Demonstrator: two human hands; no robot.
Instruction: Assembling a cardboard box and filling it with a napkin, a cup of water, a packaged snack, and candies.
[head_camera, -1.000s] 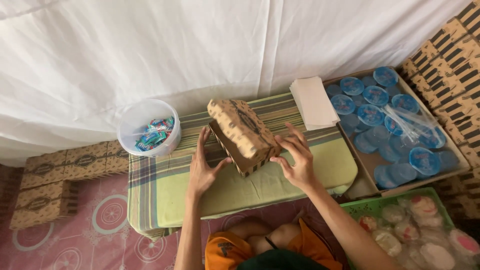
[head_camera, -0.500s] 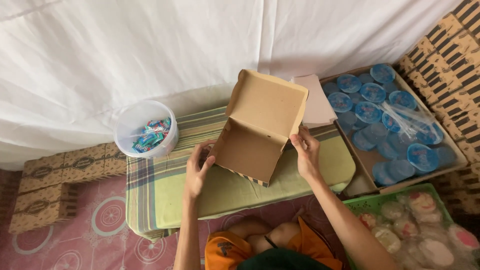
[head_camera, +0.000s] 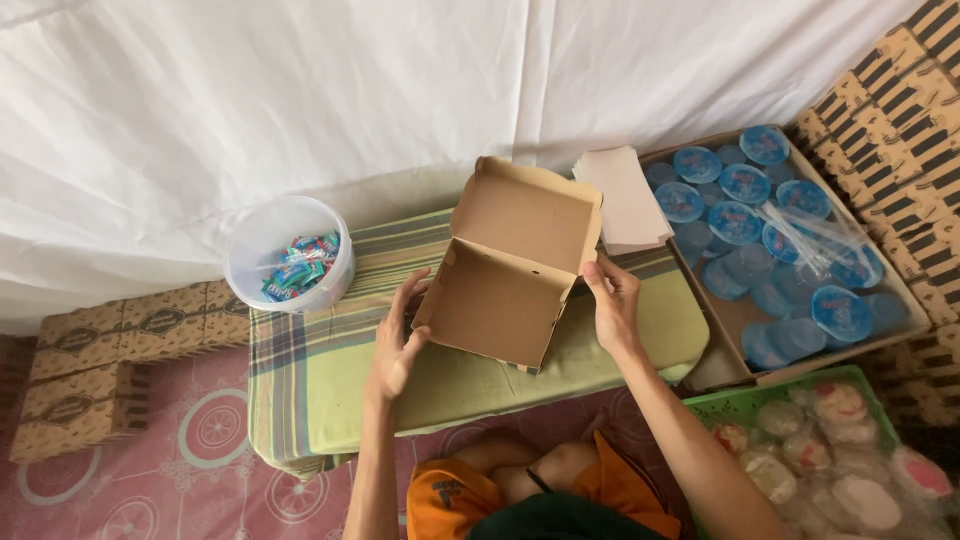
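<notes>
A brown cardboard box (head_camera: 500, 300) stands with its lid up on a green striped cushion (head_camera: 330, 370). Nothing is inside it. My left hand (head_camera: 398, 335) presses flat against the box's left side. My right hand (head_camera: 612, 300) grips the right side near the lid hinge. The lid leans back toward the white cloth wall.
A clear tub of small wrapped sweets (head_camera: 290, 255) sits at the cushion's far left corner. A stack of white paper sheets (head_camera: 625, 200) lies right of the box. A cardboard tray of blue-lidded cups (head_camera: 780, 240) and a green basket of wrapped snacks (head_camera: 840, 450) stand at right. Closed boxes (head_camera: 100, 350) are stacked at left.
One second ago the box was closed and tilted in both hands. The lid has swung up since, and the box has come down onto the cushion.
</notes>
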